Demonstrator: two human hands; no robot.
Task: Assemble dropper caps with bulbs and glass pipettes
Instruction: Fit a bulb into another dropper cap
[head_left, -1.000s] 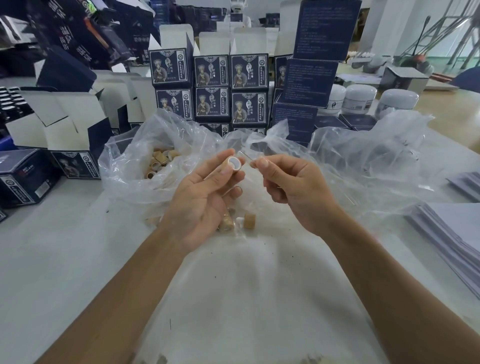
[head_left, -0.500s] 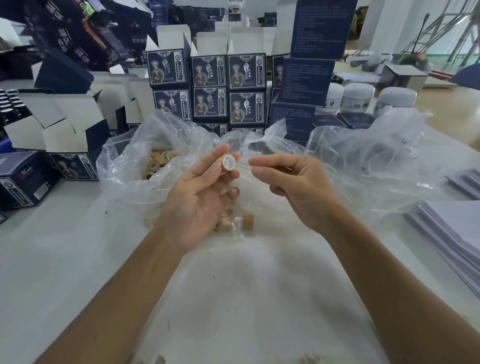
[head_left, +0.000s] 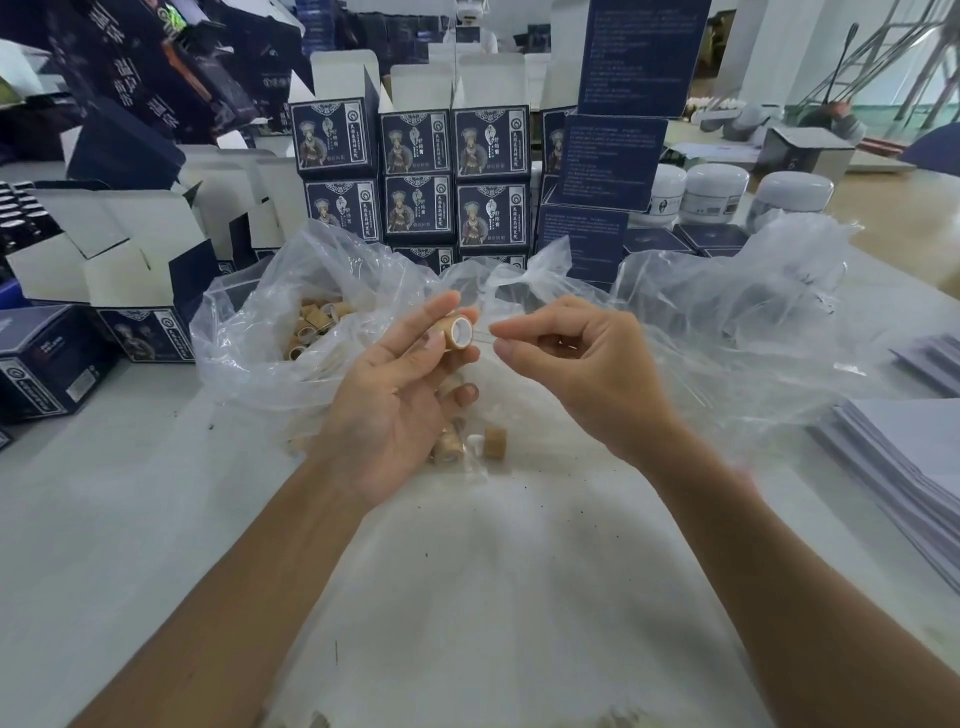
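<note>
1. My left hand (head_left: 395, 400) grips the bamboo cap (head_left: 455, 332) – open end facing right.
2. My right hand (head_left: 582, 374) pinches the glass pipette (head_left: 483, 336), tip at cap's mouth – above the desk (head_left: 130, 519).
3. Spare caps (head_left: 470, 441) lie below, more in plastic bag (head_left: 270, 332).

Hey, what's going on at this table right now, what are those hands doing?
A person is assembling dropper parts. The left hand holds a tan, wood-look cylindrical cap with its white-lined open end facing right. The right hand pinches a thin clear glass pipette, its tip at the cap's opening; whether it has entered is unclear. More tan caps sit in a clear plastic bag behind, and a few loose caps lie on the white table.
</note>
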